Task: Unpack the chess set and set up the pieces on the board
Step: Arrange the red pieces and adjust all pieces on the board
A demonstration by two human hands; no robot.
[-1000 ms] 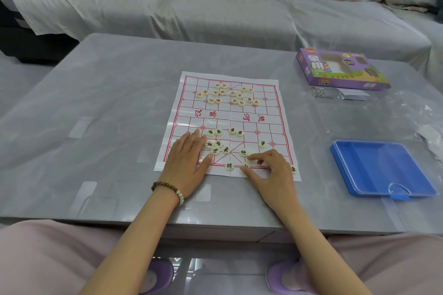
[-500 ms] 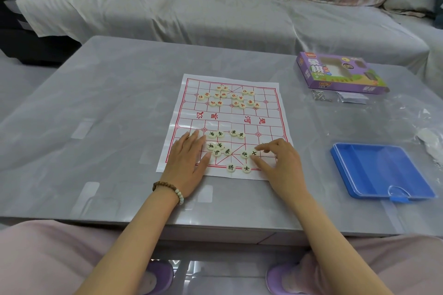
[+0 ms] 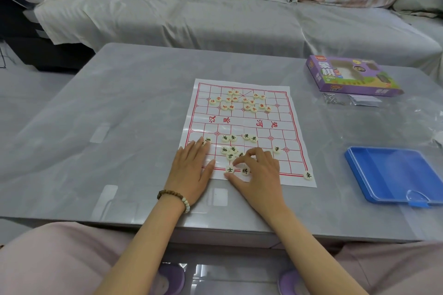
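Table (image 3: 119,127): grey and glossy; everything below lies on it
Left hand (image 3: 191,170): flat and palm down, fingers straight and thumb spread, pressing on the near left part of the board (image 3: 242,123); it has hold of nothing; a bead bracelet (image 3: 173,196) circles the wrist
Board: a white sheet with a red grid, spread at the middle of the table, near edge towards the person
Red pieces (image 3: 239,100): a loose scatter on the far half of the board
Black pieces (image 3: 230,148): a loose cluster on the near half, between the two hands; one more lies just past the left hand
士 piece (image 3: 230,169): on the board's near edge line, just left of the 將 piece (image 3: 245,171)
Right hand (image 3: 259,172): fingers curled, thumb and forefinger pinching the 士 piece from its near and far sides; the other fingers arch above the sheet
車 piece (image 3: 308,175): alone at the board's near right corner
Purple box (image 3: 350,76): lying flat, far right of the board; a small silver packet (image 3: 364,100) sits just in front of it
Blue case (image 3: 393,172): shallow plastic, near right, well apart from the board
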